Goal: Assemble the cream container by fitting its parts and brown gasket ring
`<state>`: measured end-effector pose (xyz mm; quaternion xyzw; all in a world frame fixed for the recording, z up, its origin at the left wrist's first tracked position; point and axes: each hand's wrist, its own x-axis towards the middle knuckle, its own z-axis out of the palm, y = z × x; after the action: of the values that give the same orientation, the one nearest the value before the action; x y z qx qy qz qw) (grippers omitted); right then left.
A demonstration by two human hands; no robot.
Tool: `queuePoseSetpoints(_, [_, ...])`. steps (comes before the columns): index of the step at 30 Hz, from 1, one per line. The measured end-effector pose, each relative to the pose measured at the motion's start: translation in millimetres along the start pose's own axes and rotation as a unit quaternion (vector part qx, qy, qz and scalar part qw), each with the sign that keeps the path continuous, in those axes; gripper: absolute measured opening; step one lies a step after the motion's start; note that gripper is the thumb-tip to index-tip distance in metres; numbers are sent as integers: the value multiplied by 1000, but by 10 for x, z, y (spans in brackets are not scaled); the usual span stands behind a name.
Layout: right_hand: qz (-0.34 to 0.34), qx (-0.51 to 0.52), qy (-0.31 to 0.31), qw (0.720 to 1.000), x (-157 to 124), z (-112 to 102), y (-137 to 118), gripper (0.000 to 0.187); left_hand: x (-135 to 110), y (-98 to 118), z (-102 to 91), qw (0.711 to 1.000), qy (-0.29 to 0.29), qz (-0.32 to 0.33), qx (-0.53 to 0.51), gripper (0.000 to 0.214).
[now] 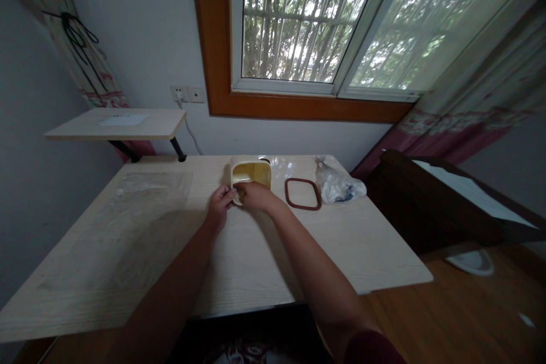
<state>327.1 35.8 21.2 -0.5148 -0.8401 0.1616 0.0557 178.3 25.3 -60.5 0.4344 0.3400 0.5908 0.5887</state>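
A cream container point(251, 166) is set toward the far edge of the bench point(354, 250), with its opening turned partly toward the camera and its inside showing yellowish. At the container's near left corner, its wall is gripped by the left hand point(222, 199), whose fingers and thumb are drawn close together. The container's near rim is covered by the right hand point(255, 194), which is laid across the opening with its fingers bent toward the left hand. The right fingertips are hidden, so whether anything is pinched by them cannot be told.

Just to the right of the container, a reddish-brown square frame point(305, 206) is laid flat on the bench. Farther right of the container, beyond the frame, a crumpled clear plastic bag point(339, 186) can be seen, with a blue patch showing on it. To the left of the container, the bench is partly covered by a clear sheet point(157, 187). Farther left and higher than the container, a raised shelf point(162, 125) is held up on dark legs, and a white paper point(123, 120) is laid on it. Above and beyond the container, the wall is filled largely by a barred window point(298, 17) framed in orange-brown wood.
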Motion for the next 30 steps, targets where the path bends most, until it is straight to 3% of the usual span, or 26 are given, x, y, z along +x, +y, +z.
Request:
queuePoseSetpoints(3, [-19, -12, -2, 1000, -226, -65, -47, 40, -2, 12, -4, 1000, 5, 5, 7, 47])
queuePoseSetpoints(7, [-38, -16, 3, 999, -517, -92, -125, 52, -11, 24, -6, 1000, 7, 6, 7, 46])
queuePoseSetpoints(13, [40, -67, 27, 997, -797, 18, -130, 57, -20, 35, 4, 1000, 13, 1, 21, 48])
queuePoseSetpoints(21, [109, -123, 62, 984, -812, 166, -17, 58, -5, 9, 21, 999, 12, 12, 31, 45])
queuePoseSetpoints(30, [50, -20, 108, 993, -730, 306, -304, 62, -6, -7, -14, 998, 15, 19, 54, 44])
